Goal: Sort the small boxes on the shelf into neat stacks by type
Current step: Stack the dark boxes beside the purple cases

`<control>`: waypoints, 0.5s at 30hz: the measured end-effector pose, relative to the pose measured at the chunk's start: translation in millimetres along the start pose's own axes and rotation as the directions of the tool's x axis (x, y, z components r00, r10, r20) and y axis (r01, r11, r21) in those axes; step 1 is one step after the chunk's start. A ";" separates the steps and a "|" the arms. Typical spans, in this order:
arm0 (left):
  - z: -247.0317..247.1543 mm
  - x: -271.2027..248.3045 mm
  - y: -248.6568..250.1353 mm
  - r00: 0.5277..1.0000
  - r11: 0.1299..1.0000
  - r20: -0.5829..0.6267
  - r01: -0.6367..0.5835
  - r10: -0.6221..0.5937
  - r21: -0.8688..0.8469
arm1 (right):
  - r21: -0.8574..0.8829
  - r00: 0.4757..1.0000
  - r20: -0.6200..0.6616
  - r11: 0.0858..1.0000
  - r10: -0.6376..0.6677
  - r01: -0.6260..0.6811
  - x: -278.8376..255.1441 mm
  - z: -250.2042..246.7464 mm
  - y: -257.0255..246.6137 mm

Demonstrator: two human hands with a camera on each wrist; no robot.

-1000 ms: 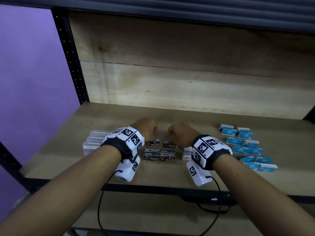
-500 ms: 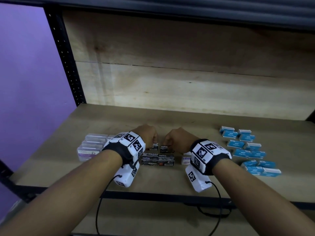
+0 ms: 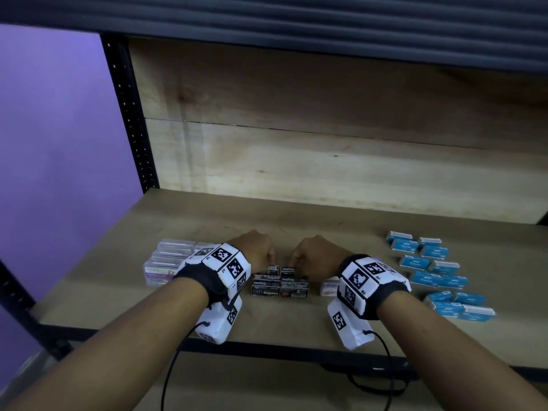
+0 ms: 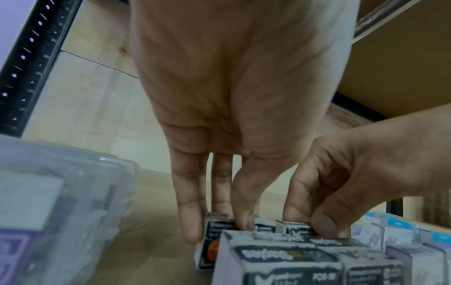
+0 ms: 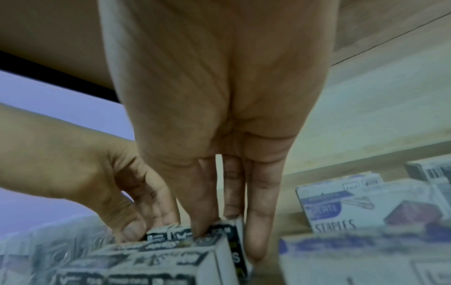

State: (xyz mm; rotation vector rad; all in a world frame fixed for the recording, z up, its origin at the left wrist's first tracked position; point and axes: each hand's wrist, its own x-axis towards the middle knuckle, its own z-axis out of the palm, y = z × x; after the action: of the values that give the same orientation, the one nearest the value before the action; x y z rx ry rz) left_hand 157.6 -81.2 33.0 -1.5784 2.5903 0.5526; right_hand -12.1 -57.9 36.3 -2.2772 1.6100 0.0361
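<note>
Black staple boxes (image 3: 280, 285) sit in a tight block at the shelf's front middle. Behind that block, my left hand (image 3: 268, 261) pinches one small black staple box (image 3: 272, 268) and my right hand (image 3: 293, 261) pinches another (image 3: 288, 270). Both boxes rest on the shelf against the block. In the left wrist view my left hand (image 4: 219, 231) points down, its fingers (image 4: 191, 221) on its box (image 4: 211, 243). The right hand's box (image 4: 295, 228) lies alongside. In the right wrist view my right hand (image 5: 229, 239) grips its box (image 5: 235, 237) from above.
Clear plastic paper-clip boxes (image 3: 167, 262) are stacked to the left. Several blue boxes (image 3: 430, 271) lie scattered to the right. A white-and-purple staple box (image 3: 329, 287) sits beside my right wrist. A wooden back panel (image 3: 326, 161) and a black upright (image 3: 130, 114) bound the shelf (image 3: 296, 324).
Both hands have come down and drawn the two back black boxes closer together and up against the front block.
</note>
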 end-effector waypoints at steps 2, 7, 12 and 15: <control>0.2 -1.8 0.6 1.000 1.000 0.015 -0.002 0.003 -0.012 | 0.029 1.000 0.017 1.000 0.007 -0.007 -1.6 -0.8 0.9; -1.2 -8.8 2.9 0.998 0.999 0.061 0.017 -0.014 -0.051 | 0.070 0.993 0.109 0.997 0.037 -0.045 -4.5 -2.9 -0.3; -3.6 -13.2 6.2 0.989 0.994 0.140 0.064 -0.050 -0.090 | 0.026 0.979 0.201 0.999 0.030 -0.036 -7.2 -4.9 -2.3; -2.6 -13.9 5.7 0.983 0.996 0.178 0.061 -0.048 -0.067 | 0.010 0.983 0.181 1.000 -0.001 -0.001 -9.1 -2.6 -4.1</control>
State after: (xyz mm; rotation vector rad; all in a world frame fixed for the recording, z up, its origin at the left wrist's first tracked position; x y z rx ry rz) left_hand 159.6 -67.9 40.2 -1.5387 2.4170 0.7525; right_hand -12.1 -49.2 41.9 -2.1965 1.5125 0.2285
